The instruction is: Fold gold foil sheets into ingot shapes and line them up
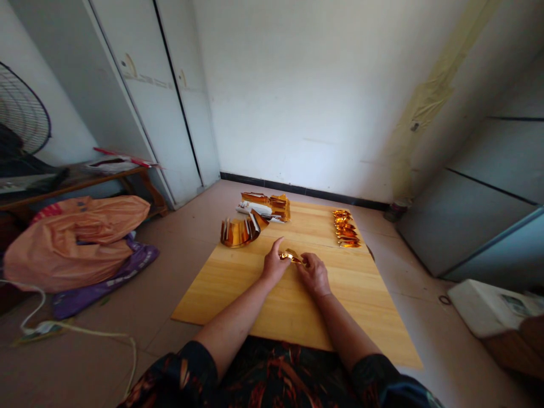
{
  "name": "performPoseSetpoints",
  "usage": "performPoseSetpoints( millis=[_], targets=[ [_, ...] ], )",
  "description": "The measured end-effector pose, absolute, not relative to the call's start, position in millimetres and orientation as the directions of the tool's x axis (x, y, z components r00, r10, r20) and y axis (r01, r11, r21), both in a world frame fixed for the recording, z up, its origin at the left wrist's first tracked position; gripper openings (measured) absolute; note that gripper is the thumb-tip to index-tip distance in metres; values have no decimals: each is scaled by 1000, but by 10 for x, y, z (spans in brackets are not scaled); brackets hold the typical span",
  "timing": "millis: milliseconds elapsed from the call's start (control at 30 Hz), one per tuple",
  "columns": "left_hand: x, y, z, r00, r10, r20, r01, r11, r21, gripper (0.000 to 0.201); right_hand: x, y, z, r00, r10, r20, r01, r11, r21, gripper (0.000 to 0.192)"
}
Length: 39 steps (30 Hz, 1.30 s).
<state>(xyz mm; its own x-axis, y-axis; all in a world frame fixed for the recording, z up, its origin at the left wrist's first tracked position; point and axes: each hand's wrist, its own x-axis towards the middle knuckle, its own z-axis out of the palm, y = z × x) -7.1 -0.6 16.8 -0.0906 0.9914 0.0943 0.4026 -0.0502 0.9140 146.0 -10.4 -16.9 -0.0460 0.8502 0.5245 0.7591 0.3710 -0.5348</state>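
Both hands meet mid-desk [238,283] over a small gold foil sheet [291,256]. The left hand [274,264] pinches its near edge, thumb raised; the right hand [314,274] presses it flat with closed fingers. Creasing well likely means keeping edges aligned and pressing firmly.

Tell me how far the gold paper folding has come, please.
Done: a row of folded gold pieces lies at the board's far right. In hand: the left hand and right hand together pinch one gold sheet over the board. Left: a curved stack of flat gold sheets and a gold pack at the far left look unfolded; the count cannot be told.
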Motion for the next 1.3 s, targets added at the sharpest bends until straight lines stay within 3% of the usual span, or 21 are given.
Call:
performPoseSetpoints(
  millis=[367,700,967,1300],
  targets=[
    [-8,-24,95,-73,991,111,318,-82,944,70,1474,-165,-87,13,854,520,776,320,-544,16],
    [45,-97,30,95,987,131,391,-158,907,80,1941,-197,31,-80,770,633,914,309,-261,18],
    [-14,-113,4,160,978,136,405,-191,894,73,3138,-52,37,51,715,698,991,53,-126,25],
    [-22,-112,-33,166,975,148,410,-205,889,69,3339,199,-52,124,778,616,991,-66,-115,26]
  ],
)
